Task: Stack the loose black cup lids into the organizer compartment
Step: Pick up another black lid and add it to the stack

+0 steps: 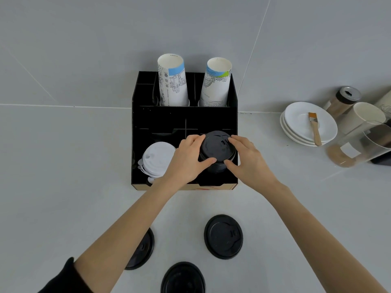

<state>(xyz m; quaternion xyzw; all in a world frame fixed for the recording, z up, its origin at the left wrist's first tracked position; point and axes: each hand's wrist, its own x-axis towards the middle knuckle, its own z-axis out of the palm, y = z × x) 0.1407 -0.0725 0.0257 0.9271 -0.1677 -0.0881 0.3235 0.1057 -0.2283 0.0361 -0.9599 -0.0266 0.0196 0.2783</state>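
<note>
My left hand [187, 160] and right hand [247, 159] cup a stack of black lids [218, 152], fingers pinching its sides to steady it in the organizer [146, 115], while three lids wait on the counter [63, 166].

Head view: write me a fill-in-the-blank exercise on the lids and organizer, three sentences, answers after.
1. Both hands, left hand and right hand, grip a stack of ____ lids in the organizer.
2. The compartment left of that stack holds ____ lids.
3. ____ loose lids lie on the counter: one, another, and one partly under the left forearm.

Answers: black; white; three
</note>
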